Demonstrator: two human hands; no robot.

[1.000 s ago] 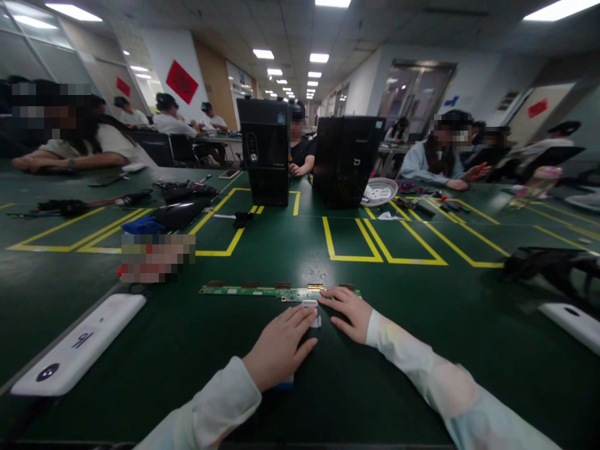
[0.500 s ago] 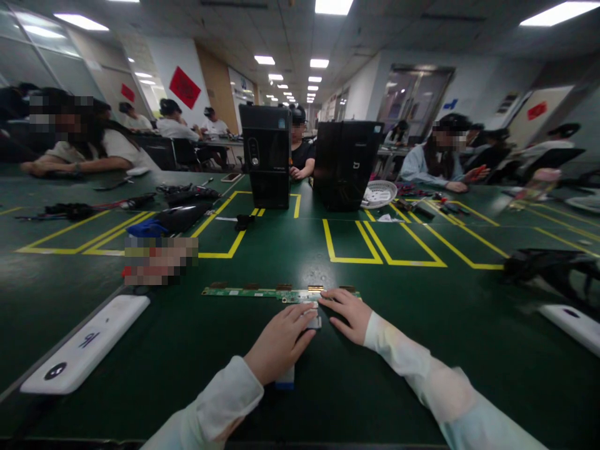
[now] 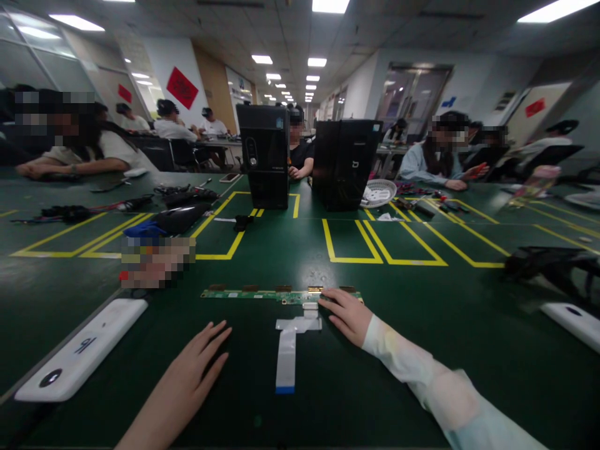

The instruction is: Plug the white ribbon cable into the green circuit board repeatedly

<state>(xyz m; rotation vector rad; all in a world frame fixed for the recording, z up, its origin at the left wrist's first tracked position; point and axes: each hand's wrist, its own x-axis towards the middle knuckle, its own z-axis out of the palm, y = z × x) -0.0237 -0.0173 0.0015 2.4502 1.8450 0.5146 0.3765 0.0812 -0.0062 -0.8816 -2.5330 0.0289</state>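
Observation:
A long narrow green circuit board (image 3: 262,295) lies flat on the green table, with several brown tabs along its far edge. A folded white ribbon cable (image 3: 286,359) with a blue end runs from a connector at the board's near edge toward me. My right hand (image 3: 345,315) rests with fingers apart on the right part of the board, beside the connector. To the left of the cable, my left hand (image 3: 197,362) is just over the table, fingers stretched out and holding nothing.
Two black computer towers (image 3: 263,156) stand beyond the board. White devices lie at the left (image 3: 82,350) and right (image 3: 574,325). Dark cables, a blue-and-black item (image 3: 171,219) and a white basket (image 3: 379,194) are farther back. Yellow tape marks the table, and people sit around it.
My left hand has let go of the ribbon cable and drawn back to the left, uncovering the cable. My right hand has stayed on the board.

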